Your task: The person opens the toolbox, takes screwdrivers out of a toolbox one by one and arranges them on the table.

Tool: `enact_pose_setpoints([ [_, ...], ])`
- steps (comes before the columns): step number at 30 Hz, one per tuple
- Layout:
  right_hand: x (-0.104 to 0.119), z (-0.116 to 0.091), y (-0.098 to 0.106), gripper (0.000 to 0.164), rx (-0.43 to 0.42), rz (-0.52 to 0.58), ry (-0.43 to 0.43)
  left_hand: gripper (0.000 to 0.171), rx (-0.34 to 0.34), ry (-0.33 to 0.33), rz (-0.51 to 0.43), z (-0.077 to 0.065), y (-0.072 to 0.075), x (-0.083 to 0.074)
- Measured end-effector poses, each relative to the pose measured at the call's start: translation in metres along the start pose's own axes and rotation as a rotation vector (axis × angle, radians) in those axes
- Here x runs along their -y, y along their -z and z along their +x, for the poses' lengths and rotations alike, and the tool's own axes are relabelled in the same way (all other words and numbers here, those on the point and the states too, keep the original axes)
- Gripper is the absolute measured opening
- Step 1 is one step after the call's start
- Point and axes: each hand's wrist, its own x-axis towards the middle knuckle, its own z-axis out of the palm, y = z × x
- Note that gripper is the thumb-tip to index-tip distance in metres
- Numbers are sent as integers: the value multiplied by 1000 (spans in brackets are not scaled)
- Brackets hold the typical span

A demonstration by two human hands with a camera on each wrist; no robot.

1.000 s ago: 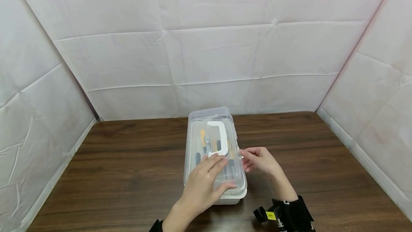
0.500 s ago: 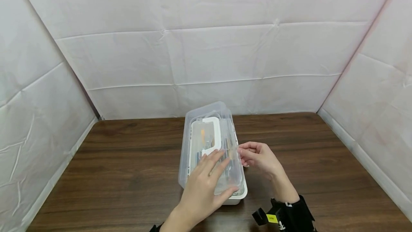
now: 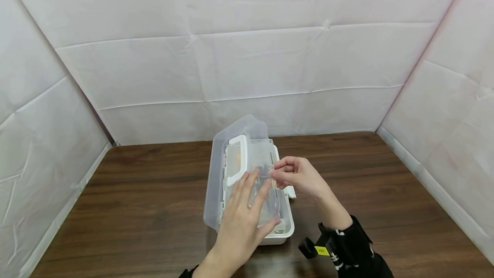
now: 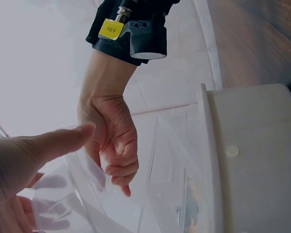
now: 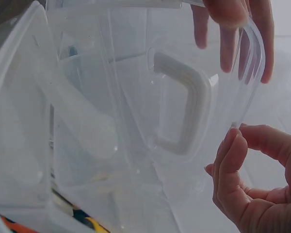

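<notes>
Head view: pinching clear toolbox lid [image 3: 253, 151] by its edge in right grip [image 3: 296, 176], touching it with wide-spread left grip [image 3: 240, 216], with white base [image 3: 275, 240] below both.

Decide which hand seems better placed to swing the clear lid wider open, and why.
Probably the right hand: it pinches the clear lid by its edge; the left hand merely spreads over its outside.

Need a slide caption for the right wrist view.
Clear lid with a white handle, its edge pinched by the right hand, left hand against it.
</notes>
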Motion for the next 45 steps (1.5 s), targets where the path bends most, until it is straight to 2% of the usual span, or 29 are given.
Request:
enact_pose_setpoints([
  [3,8,2,-4,25,18,-28,39,68,-88,45,-20,0,3,1],
  [6,12,3,-8,24,12,-57,115,62,-163,99,-66,0,8,3],
  [10,9,5,-11,21,-99,-160,224,59,-240,129,-123,-1,15,6],
  [12,8,3,-14,20,-200,-255,230,58,-274,138,-131,-2,18,8],
  [15,-4,4,-15,20,-346,-477,239,55,-311,158,-144,-3,23,11],
  [18,-23,7,-13,23,-425,-714,229,54,-319,181,-153,-6,30,16],
  [20,-35,8,-12,28,-419,-835,193,53,-319,193,-148,-8,34,19],
  [22,-45,8,-12,32,-384,-905,139,52,-325,201,-125,-11,37,23],
  [24,-53,8,-13,35,-344,-944,82,52,-339,207,-103,-14,42,27],
  [27,-60,8,-14,34,-293,-940,31,53,-352,232,-68,-20,52,35],
  [32,-59,11,-16,29,-235,-920,21,49,-319,354,-14,-35,75,50],
  [37,-59,15,-18,13,-192,-972,48,41,-239,546,36,-51,97,65],
  [41,-58,17,-17,4,-166,-994,70,37,-62,718,38,-64,111,80],
  [45,-56,15,-13,18,-137,-981,76,33,110,860,21,-73,115,95],
])
